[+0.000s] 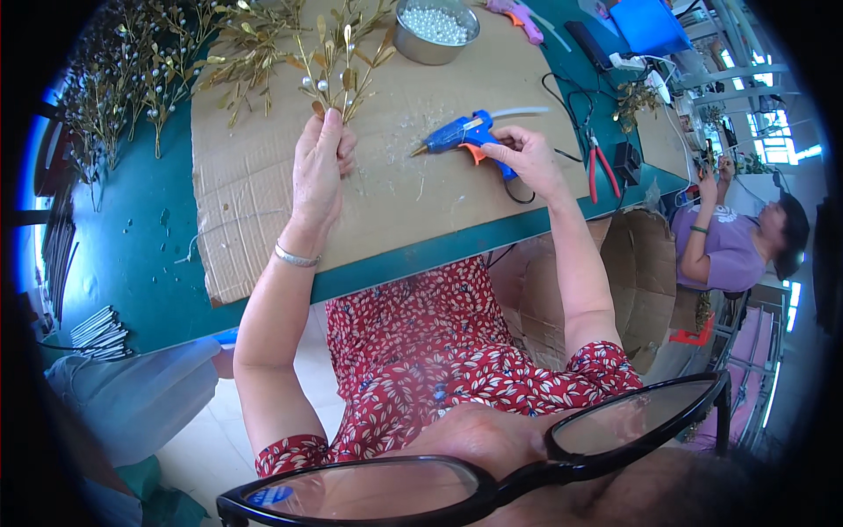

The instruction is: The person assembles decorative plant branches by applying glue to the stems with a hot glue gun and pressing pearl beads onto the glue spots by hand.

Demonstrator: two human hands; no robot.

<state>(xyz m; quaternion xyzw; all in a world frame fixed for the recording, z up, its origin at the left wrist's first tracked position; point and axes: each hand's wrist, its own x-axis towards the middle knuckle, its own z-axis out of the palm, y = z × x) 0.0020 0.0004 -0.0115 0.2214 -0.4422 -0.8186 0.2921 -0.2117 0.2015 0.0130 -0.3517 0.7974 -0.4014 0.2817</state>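
Upright in my left hand (322,167), its fingers closed round the stem, is a gold leafy spray (344,75) with a few white pearl beads among its leaves. My right hand (529,160) grips the rear of a blue glue gun (463,133) with an orange trigger. The gun's nozzle points left toward my left hand, well apart from the spray. A pale glue stick sticks out of its back. Thin strands of dried glue (413,149) lie on the cardboard sheet (255,189) under both hands. Beyond them stands a round metal bowl (430,54) of white pearl beads (436,25).
More gold sprays (158,88) lie at the far left of the green table (149,237). Red-handled pliers (602,167), black cords and a pink glue gun (518,16) are on the right. An open cardboard box (632,263) stands below the right edge; a person in purple (724,246) works beyond.
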